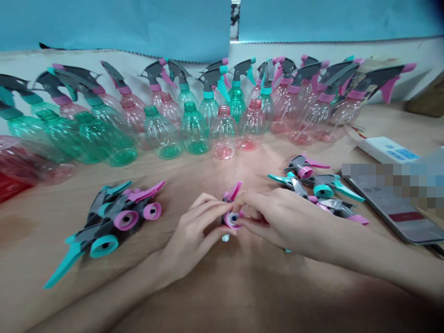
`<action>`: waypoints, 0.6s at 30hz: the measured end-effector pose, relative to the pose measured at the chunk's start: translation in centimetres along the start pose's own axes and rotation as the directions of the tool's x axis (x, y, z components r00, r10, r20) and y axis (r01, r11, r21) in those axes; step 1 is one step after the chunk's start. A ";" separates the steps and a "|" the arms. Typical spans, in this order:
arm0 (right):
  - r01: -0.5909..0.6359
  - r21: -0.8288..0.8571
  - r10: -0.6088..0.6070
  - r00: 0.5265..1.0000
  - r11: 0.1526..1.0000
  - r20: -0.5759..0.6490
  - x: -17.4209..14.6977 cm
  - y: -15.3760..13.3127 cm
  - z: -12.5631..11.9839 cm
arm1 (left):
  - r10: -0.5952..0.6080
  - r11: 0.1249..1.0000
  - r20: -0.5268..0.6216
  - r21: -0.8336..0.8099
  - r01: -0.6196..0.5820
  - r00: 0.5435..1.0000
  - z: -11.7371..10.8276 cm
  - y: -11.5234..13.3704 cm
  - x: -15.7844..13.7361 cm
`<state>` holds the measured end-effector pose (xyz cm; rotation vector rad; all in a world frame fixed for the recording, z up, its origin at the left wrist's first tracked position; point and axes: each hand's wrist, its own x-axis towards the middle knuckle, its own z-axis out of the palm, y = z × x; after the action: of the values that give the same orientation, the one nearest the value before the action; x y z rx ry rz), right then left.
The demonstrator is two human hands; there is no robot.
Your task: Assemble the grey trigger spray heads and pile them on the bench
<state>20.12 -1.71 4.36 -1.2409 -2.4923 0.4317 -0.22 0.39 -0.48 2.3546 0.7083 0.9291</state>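
Loose spray heads (116, 210) and rowed bottles (194, 132) suggest a workshop.

Single view, head-worn: I look forward and down across the counter (208, 291), my hands (189, 229) close at centre, the standing bottles (194, 132) and white wall (135, 61) farther off.

The middle spray head (233, 220) is dark grey with a pink trigger and a pink collar around a whitish centre. Bottles in green (194, 130) and pink (224, 134) tints stand out against the light brown table (149, 305), white wall (114, 54) and plain blue cloth (138, 27).
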 end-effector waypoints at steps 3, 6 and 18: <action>0.009 0.021 -0.010 1.000 1.000 0.014 0.0 0.2 -0.1 | 0.006 1.000 0.002 -0.008 -0.006 1.000 0.1 0.0 0.0; 0.013 0.042 -0.015 0.999 0.999 0.046 0.2 0.4 -0.6 | 0.011 1.000 0.007 -0.009 -0.011 1.000 0.1 0.1 -0.1; -0.025 0.145 0.001 0.987 0.989 0.163 0.8 0.6 -1.0 | -0.071 0.995 -0.042 -0.068 0.068 0.997 0.6 0.0 -0.3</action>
<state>20.49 -0.56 5.13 -1.2087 -2.5333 0.7331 0.02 0.02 -0.95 2.2432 0.7600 0.9621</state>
